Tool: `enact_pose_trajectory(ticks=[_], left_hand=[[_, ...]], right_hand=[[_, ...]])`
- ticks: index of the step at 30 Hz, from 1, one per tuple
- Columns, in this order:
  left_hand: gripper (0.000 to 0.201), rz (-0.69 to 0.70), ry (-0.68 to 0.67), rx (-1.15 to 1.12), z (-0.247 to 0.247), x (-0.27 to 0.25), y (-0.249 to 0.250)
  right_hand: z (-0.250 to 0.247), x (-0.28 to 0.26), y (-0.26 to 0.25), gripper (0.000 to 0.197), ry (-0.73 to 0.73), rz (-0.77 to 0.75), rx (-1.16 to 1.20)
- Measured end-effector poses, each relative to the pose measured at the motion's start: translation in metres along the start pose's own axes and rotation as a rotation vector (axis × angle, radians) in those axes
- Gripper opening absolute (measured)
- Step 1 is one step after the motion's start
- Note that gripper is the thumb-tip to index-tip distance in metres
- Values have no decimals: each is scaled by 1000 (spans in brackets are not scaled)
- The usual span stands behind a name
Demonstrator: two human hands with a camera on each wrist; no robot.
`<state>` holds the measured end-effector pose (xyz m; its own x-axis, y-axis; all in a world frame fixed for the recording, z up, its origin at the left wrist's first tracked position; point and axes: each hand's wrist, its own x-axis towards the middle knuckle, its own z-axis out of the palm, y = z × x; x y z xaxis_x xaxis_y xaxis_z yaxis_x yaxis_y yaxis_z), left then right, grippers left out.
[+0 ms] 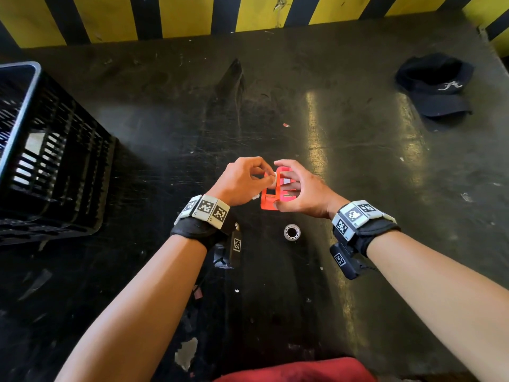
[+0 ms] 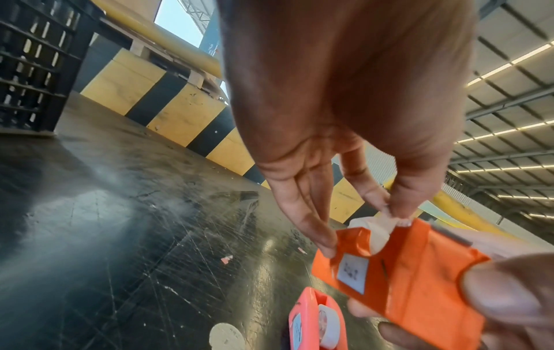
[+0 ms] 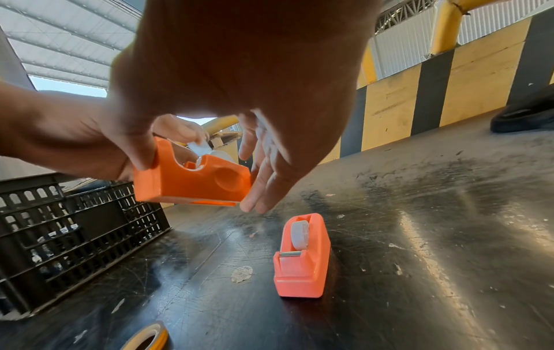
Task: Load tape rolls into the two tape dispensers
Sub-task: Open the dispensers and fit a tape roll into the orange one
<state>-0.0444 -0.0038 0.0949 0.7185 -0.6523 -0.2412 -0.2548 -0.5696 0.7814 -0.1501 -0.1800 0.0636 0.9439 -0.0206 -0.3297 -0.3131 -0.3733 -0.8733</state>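
Tape end (image 2: 386, 216) between left fingers (image 2: 371, 189)

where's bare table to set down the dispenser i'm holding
Widest bare stretch: right of the right hand, between it and the cap. Also free is the far middle, between the crate and the cap. It is crowded near you: the loaded dispenser, a loose tape roll and the left hand cluster there.

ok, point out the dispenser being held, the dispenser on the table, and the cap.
held dispenser (image 3: 192, 187): right wrist view, orange side wall.
table dispenser (image 3: 299, 279): right wrist view, front face under the cutter.
cap (image 1: 438, 86): head view, crown by the white letter.
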Motion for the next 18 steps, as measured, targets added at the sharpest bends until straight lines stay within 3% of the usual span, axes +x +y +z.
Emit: enact_pose_trajectory(ticks=[8, 18], left_hand=[[7, 70, -190, -130, -12, -10, 3], [8, 92, -273, -188, -7, -14, 1]], right_hand=[[-3, 4, 7, 107, 56, 30, 78], [-3, 5, 16, 100, 66, 61, 104]])
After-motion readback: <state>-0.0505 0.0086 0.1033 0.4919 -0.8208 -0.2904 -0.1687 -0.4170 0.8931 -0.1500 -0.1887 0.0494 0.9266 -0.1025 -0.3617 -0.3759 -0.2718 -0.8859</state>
